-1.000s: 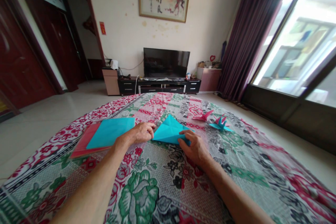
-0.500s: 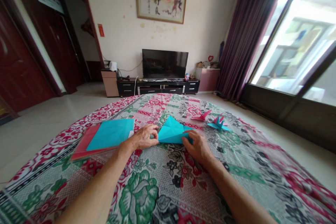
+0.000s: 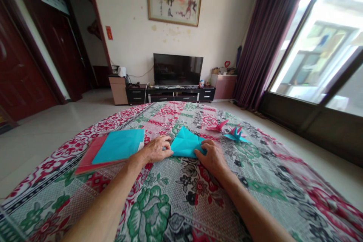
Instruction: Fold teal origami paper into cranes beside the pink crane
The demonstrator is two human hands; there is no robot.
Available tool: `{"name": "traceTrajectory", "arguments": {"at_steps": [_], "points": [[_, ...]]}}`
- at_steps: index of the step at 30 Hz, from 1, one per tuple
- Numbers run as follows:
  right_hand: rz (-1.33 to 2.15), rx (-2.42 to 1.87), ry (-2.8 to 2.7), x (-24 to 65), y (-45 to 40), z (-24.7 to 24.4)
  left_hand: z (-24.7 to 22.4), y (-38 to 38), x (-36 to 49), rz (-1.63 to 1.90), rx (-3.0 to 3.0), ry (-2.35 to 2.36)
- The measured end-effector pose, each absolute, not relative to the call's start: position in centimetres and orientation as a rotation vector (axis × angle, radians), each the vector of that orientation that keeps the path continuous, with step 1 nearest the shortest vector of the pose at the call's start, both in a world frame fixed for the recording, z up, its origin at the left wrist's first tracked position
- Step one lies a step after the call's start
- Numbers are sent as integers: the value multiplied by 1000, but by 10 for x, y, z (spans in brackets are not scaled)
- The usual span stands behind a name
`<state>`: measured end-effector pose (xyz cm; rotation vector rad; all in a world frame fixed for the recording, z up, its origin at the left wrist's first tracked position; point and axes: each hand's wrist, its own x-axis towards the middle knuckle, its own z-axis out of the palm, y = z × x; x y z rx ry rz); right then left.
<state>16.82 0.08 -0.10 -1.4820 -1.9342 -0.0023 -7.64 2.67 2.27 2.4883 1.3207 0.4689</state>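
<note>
A partly folded sheet of blue paper (image 3: 185, 143) lies on the patterned tablecloth (image 3: 195, 204), its peak pointing away from me. My left hand (image 3: 157, 148) is closed at the paper's left corner, fingers bent and pinching it. On the other side, my right hand (image 3: 211, 155) grips the lower right edge between thumb and fingers. To the left lies a stack of blue paper (image 3: 120, 145) over red paper (image 3: 87, 155), in clear wrapping. Folded paper cranes stand at the right, a pink one (image 3: 218, 126) and a blue one (image 3: 236, 135), with more pink behind the blue.
Beyond the round table stand a television (image 3: 178, 70) and a low black cabinet (image 3: 138, 95). A framed picture (image 3: 174, 3) hangs above. Purple curtains (image 3: 263, 38) and a large window (image 3: 320, 45) are at the right, dark red doors (image 3: 25, 72) at the left.
My right hand has shifted slightly left along the paper's edge. The right part of the blue paper now looks folded inward. My left hand has barely moved.
</note>
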Motion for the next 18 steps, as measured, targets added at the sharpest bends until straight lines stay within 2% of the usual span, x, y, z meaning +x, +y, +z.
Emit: {"name": "traceTrajectory", "arguments": {"at_steps": [9, 18], "points": [[9, -1495, -1950, 168, 1, -1, 21, 27, -70, 475, 2505, 1347], [127, -1325, -1925, 178, 3, 3, 23, 26, -68, 455, 2545, 1339]]}}
